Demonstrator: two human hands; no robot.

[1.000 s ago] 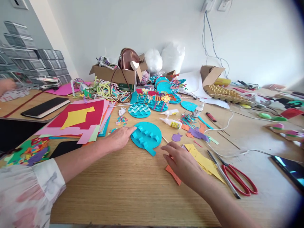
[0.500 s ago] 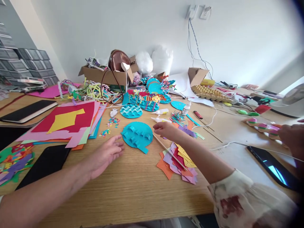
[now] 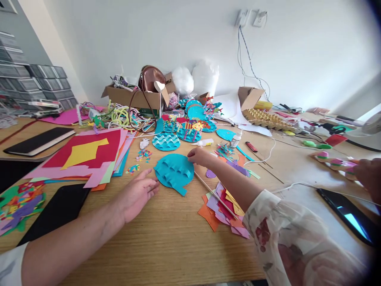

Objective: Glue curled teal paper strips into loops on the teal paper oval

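Note:
A round blue paper piece (image 3: 174, 172) with raised wavy strips lies on the wooden table, one strip end sticking out at its lower right. Just left of it my left hand (image 3: 138, 196) rests low over the table, fingers apart and holding nothing. My right hand (image 3: 199, 157) is at the upper right edge of the blue piece, its fingertips pressed together; what they hold, if anything, is hidden. A thin stick (image 3: 216, 194) runs from beside the piece across a pile of coloured paper cuttings (image 3: 210, 214).
Coloured paper sheets (image 3: 80, 153) and a black notebook (image 3: 38, 141) lie on the left. Finished-looking blue discs (image 3: 166, 141), a glue bottle (image 3: 205, 142) and a white bottle (image 3: 236, 139) stand or lie behind. Another person's hand (image 3: 367, 174) is at the far right beside a phone (image 3: 347, 214).
My right hand has moved slightly left and back, onto the blue piece's edge. The glue bottle nearest it is now hidden. The view has shifted a little.

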